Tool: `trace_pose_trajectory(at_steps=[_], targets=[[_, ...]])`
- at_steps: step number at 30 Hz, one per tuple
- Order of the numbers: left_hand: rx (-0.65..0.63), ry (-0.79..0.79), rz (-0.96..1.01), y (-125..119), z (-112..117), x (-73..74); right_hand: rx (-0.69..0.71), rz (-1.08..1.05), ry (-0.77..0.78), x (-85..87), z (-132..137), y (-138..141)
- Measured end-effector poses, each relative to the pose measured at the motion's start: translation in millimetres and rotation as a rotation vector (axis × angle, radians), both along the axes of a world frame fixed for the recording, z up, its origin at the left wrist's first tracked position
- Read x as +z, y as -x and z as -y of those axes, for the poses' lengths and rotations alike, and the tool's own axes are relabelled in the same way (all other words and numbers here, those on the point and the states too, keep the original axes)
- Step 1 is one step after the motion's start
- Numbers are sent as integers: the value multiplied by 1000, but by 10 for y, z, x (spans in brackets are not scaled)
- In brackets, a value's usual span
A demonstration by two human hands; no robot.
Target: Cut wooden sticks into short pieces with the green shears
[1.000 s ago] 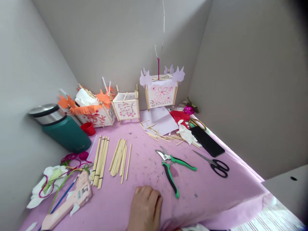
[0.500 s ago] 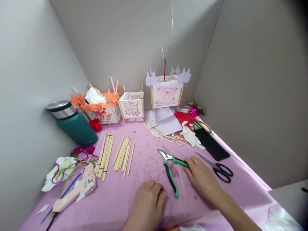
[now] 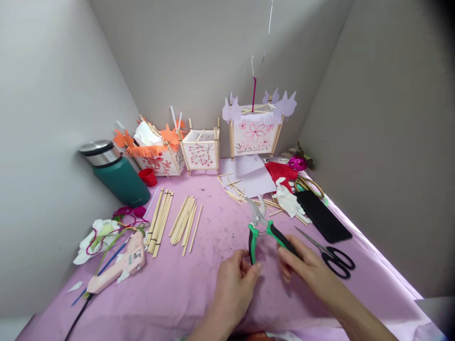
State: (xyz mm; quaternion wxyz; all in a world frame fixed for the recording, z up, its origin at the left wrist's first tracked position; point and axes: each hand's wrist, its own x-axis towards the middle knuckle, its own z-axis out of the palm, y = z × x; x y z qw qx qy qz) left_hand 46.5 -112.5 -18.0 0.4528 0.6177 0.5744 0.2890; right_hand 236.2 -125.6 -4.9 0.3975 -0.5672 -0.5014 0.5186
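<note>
A pair of pruning shears (image 3: 261, 225) with green and black handles is held up over the pink cloth, blades spread and pointing away from me. My right hand (image 3: 302, 260) is closed around the end of the right handle. With thumb and fingers, my left hand (image 3: 240, 279) pinches the lower end of the left handle. Black-handled scissors (image 3: 330, 255) lie just right of my right hand. Left of the shears lie a loose group of short wooden sticks (image 3: 185, 220) and some longer sticks bound with dark bands (image 3: 159, 222).
Paper lanterns on stick frames, one plain (image 3: 201, 151), one orange-trimmed (image 3: 156, 158) and one lilac-trimmed (image 3: 256, 135), are at the back. A teal bottle (image 3: 121, 182) and pink glue gun (image 3: 121, 267) lie left. A black phone (image 3: 323, 218) and crumpled tissue (image 3: 286, 201) lie right.
The pruning shears have come up off the cloth and turned, blades pointing away. My left hand has moved up and taken hold of the left handle. The view has shifted slightly.
</note>
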Motion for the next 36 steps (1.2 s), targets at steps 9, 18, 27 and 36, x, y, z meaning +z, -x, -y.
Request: trace_pose_trajectory(at_steps=[9, 18, 27, 36], targets=[[-31, -109, -81, -102, 90, -20, 222, -765, 119, -138, 122, 150], [-301, -270, -107, -107, 152, 13, 247, -477, -9, -70, 16, -33], [80, -265, -106, 554, 24, -52, 591, 698, -72, 448, -64, -247], [149, -347, -219, 807, 75, -267, 351, 939, -33, 562, -526, -390]])
